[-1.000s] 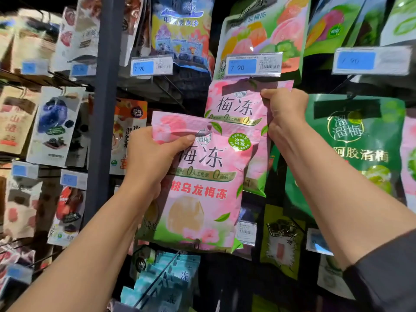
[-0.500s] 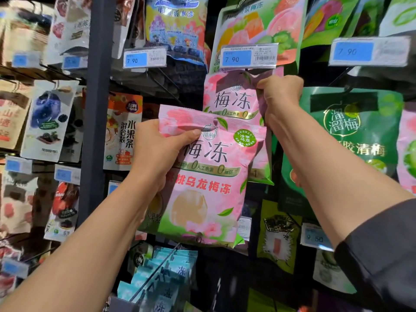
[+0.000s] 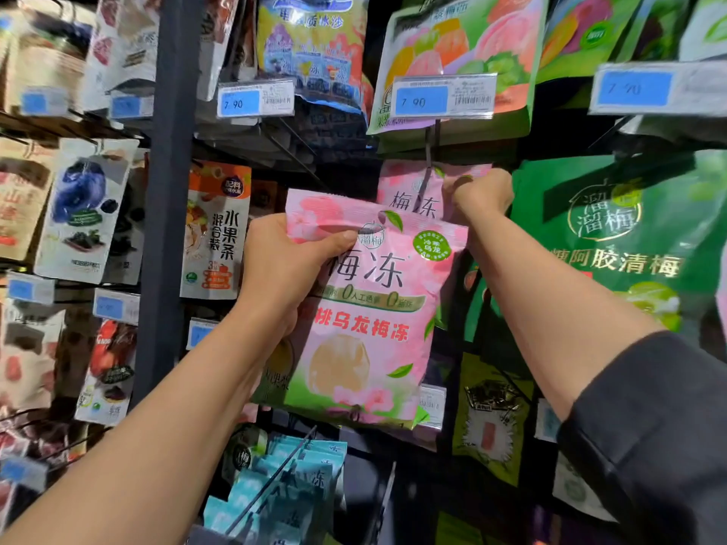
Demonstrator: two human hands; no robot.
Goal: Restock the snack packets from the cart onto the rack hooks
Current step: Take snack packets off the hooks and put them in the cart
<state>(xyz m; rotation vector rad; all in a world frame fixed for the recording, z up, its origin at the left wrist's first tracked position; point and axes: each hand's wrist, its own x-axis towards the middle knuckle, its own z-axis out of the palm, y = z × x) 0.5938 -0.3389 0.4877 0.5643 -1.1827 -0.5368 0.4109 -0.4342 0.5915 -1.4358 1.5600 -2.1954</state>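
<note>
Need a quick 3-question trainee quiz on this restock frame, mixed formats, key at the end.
1. True or false: the left hand holds a pink plastic snack packet near its top edge, thumb across the front.
2. What does the right hand grip? A) the large green foil pouch B) the top of the rear pink packet at the metal hook C) the blue price tag
3. Fill in: the price tag above the hook reads ____.

Key: 1 true; 2 B; 3 7.90
</note>
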